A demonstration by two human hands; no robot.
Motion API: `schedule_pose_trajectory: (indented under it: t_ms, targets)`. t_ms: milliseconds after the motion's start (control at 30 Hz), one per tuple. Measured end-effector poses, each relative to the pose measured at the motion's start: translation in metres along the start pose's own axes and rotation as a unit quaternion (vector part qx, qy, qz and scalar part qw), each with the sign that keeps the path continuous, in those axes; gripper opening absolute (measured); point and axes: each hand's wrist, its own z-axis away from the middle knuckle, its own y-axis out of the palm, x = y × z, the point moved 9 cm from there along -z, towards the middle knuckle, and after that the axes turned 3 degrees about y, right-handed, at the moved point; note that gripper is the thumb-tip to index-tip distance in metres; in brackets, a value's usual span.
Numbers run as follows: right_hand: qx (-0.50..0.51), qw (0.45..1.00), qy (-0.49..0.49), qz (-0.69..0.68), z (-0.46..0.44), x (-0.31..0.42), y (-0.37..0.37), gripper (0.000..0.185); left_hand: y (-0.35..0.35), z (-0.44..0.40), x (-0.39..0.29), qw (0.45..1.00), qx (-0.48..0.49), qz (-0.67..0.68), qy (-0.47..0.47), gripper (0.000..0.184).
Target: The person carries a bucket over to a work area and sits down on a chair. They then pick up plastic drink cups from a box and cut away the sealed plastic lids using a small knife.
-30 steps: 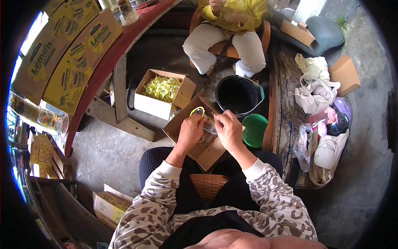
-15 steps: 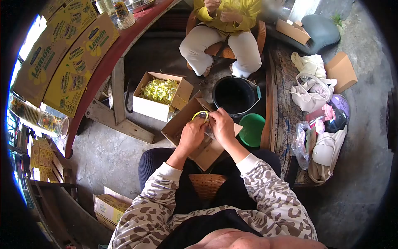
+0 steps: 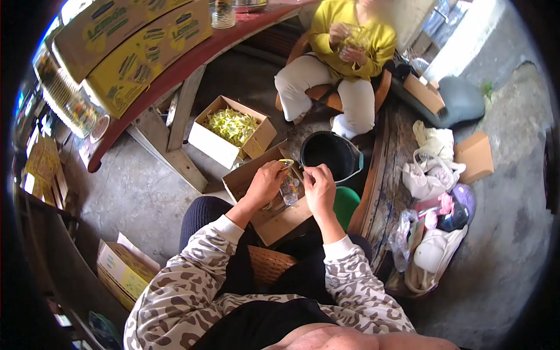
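A clear plastic cup (image 3: 289,191) with a yellow rim hangs tilted over the open cardboard box at my knees. My left hand (image 3: 268,184) is closed on it near the rim. To the right of the cup, my right hand (image 3: 320,189) is closed with thumb and fingertips together, a small gap from the cup. Whatever it pinches, if anything, is too small to make out. Beneath both hands lies the cardboard box (image 3: 283,224), its flap toward me; its contents are mostly hidden.
A box of yellow strips (image 3: 232,127) stands ahead left. Beyond my hands are a black bucket (image 3: 326,153) and a green basin (image 3: 346,205). A person in yellow (image 3: 350,46) sits opposite, holding a clear container. Bags (image 3: 431,172) lie right; lemon cartons (image 3: 146,52) fill the left table.
My right hand has come away from the cup's rim to the right, while my left hand still holds the cup. More of the cup's side shows. The whole view has shifted.
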Motion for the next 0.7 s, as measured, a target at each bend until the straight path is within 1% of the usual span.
schedule_pose_trajectory:
  t_ms: [67,133,200,300,700]
  targets:
    - [0.002,1.000,-0.001,-0.003,0.001,0.005,0.001,0.007,-0.003,0.001,0.000,1.000,-0.010,-0.002,-0.005,0.014]
    - [-0.003,1.000,-0.028,0.008,0.004,0.013,0.003,0.008,-0.006,0.000,0.001,1.000,-0.015,-0.005,-0.010,0.014]
    - [0.007,1.000,-0.014,0.024,0.009,0.013,0.007,0.007,-0.004,0.001,-0.004,1.000,-0.021,-0.010,0.011,0.011]
    - [0.007,0.999,-0.019,0.043,0.010,0.014,0.010,0.007,0.005,0.006,-0.008,0.999,-0.018,0.027,0.000,0.010]
    - [-0.002,0.999,-0.011,0.052,0.012,0.013,0.020,0.009,0.007,0.006,-0.007,0.999,-0.022,0.036,0.015,0.009]
